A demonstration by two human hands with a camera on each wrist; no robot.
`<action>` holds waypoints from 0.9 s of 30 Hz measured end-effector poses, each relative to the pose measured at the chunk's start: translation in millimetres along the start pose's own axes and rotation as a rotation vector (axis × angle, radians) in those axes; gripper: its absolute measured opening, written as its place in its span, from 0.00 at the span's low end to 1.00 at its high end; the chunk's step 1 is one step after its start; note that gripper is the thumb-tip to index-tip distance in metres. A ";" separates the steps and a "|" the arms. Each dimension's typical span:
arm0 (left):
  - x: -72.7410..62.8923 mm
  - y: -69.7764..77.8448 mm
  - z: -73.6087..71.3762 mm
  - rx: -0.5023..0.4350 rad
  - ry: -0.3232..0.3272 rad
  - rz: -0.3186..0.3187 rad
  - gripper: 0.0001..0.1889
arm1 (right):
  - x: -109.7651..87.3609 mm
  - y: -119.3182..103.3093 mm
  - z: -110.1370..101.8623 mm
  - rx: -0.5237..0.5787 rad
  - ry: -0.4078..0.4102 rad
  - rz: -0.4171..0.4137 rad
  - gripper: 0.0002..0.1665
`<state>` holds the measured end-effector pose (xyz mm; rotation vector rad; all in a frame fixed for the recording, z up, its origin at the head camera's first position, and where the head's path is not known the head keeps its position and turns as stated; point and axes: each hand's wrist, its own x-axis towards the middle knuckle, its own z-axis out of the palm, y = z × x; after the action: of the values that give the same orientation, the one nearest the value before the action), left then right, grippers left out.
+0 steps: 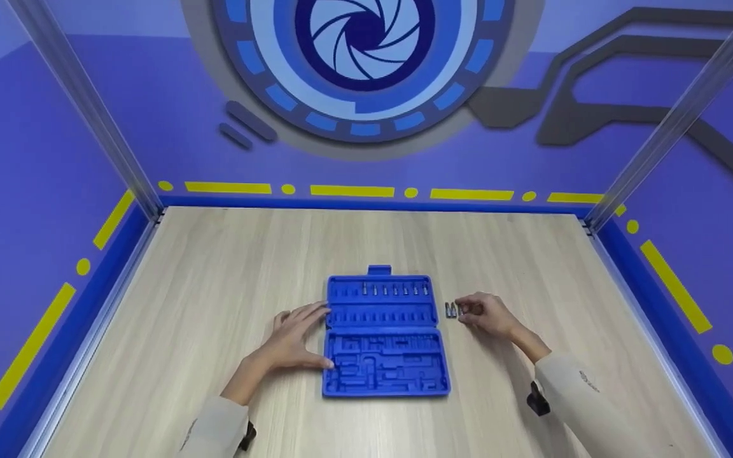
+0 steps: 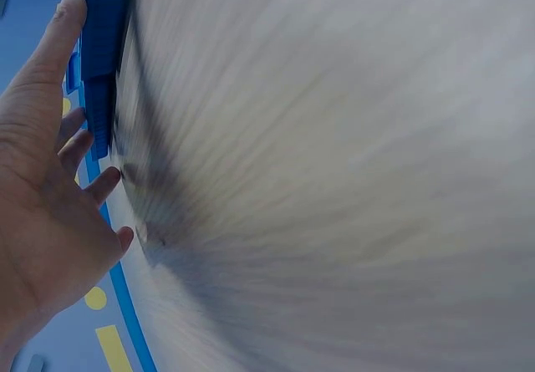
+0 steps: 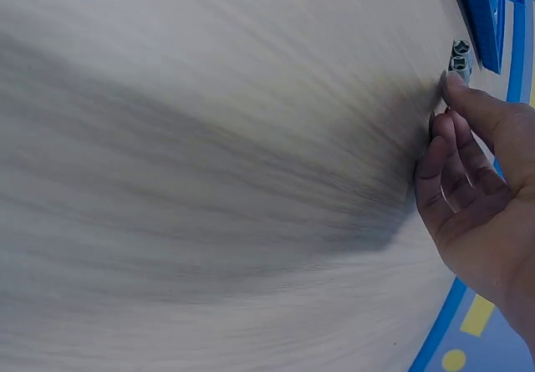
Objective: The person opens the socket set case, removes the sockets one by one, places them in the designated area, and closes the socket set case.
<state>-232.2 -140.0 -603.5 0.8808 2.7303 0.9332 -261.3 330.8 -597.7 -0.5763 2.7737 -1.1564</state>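
A blue plastic socket case (image 1: 382,321) lies unfolded on the table, with a row of small metal sockets (image 1: 395,289) seated along the upper part of its lid. My left hand (image 1: 293,340) rests against the case's left side, fingers at the lid edge and thumb on the lower half's rim. Just right of the case, my right hand (image 1: 490,315) pinches a small metal socket (image 1: 460,309) between thumb and fingertips, mostly hidden by them. Beside it stand two similar sockets (image 1: 450,310); the right wrist view shows square holes in the ends of these sockets (image 3: 460,54).
The lower half of the case has moulded recesses (image 1: 385,372), and a latch tab (image 1: 379,270) sticks out at its far edge. Light wood tabletop (image 1: 245,254) surrounds the case. Blue printed panels (image 1: 366,172) and metal posts (image 1: 678,114) enclose the table's back and sides.
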 end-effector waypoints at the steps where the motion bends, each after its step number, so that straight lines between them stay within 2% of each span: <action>1: 0.0 0.0 0.0 0.002 0.001 0.001 0.60 | 0.0 0.1 0.3 -0.004 0.003 0.002 0.19; 9: 0.9 0.7 0.0 0.003 0.008 0.009 0.60 | 0.4 0.1 0.3 -0.006 0.006 0.019 0.20; 19: 1.4 0.5 0.3 -0.001 0.006 0.016 0.60 | 7.5 -7.4 -16.4 0.029 -0.093 -0.006 0.24; 27: 2.6 0.4 1.2 0.002 -0.001 0.003 0.61 | 23.6 -27.2 -23.3 0.033 -0.137 -0.036 0.23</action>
<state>-233.7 -137.6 -604.1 0.8851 2.7305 0.9306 -279.8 320.1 -560.5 -0.6773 2.6351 -1.1217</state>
